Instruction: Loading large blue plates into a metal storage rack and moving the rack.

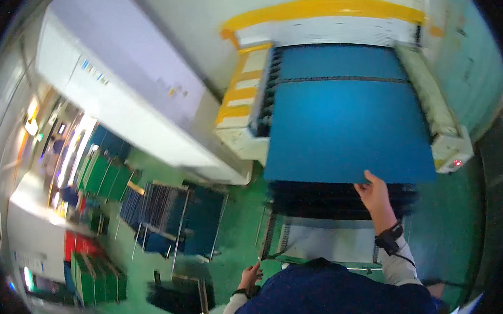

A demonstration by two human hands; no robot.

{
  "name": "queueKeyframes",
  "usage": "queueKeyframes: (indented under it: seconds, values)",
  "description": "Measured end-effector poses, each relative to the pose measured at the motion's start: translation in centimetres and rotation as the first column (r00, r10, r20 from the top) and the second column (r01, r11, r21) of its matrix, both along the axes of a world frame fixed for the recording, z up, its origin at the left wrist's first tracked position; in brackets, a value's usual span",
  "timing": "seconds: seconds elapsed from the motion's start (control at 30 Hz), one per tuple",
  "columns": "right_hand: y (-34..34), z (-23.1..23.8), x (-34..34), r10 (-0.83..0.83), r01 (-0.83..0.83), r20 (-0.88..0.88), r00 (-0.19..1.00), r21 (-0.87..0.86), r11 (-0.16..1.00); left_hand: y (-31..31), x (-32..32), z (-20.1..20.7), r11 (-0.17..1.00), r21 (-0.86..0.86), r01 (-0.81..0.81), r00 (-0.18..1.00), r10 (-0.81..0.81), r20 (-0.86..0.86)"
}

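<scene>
A large flat blue panel (345, 128) lies on the roller conveyor, its near edge reaching past the conveyor's end. My right hand (373, 193) is at that near edge, with the thumb on top and the other fingers curled at the rim, closed on the panel. Lower and to the left, my left hand (251, 276) is beside the near left corner of a rack; its fingers are loosely bent and apart, with nothing visible in them. Under the panel's edge, dark slotted layers (341, 201) sit above the rack's pale base (330, 239).
Beyond a dark gap lies a second blue panel (344, 60), near the yellow-taped machine opening (329, 12). A long white cabinet (135, 81) stands left of the conveyor. Racks of dark panels (173, 218), a black bin (179, 296) and green stacks (103, 177) occupy the left floor.
</scene>
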State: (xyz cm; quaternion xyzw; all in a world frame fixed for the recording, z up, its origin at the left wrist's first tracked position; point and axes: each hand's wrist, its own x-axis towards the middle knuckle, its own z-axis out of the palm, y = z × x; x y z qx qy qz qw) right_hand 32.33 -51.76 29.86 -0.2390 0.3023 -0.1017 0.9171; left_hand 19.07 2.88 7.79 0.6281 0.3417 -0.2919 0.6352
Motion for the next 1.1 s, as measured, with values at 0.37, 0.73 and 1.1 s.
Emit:
queueKeyframes:
  seconds: [0.37,0.73,1.1]
  values:
    - [-1.8,-1.4,0.9,0.042,-0.039,0.036,0.998,-0.096,0.995,-1.9,-0.3,2.8,0.987,0.16,-0.03,1.0,0.03,0.0]
    - [-2.7,-1.0,1.8,0.015,-0.009,0.066,0.998,-0.096,0.995,-2.6,-0.7,3.0,0.979,0.18,-0.09,0.994,0.099,-0.039]
    - [-1.4,1.6,3.4,-0.003,-0.003,-0.048,0.999,-0.119,0.993,-1.5,-1.4,2.3,0.987,0.142,-0.082,0.997,0.08,0.02]
